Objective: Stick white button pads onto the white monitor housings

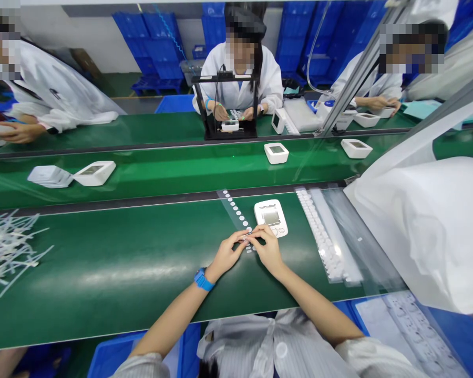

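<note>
2 hands met at the near end of a clear strip [236,214] of small white round pads on the green bench [102,273].
Left hand [227,253] and right hand [266,245] pinched fingertips together over 1 pad, apparently peeling it; placing it would need a steady press onto the white device [270,217] just beside. No writing was legible.

Clear sticker strip [235,209] with a row of small white round dots, laid flat on the green bench, running from far left to near right. Near end pinched between fingertips. White device [270,217] with grey screen, face up, just right of strip.
</note>
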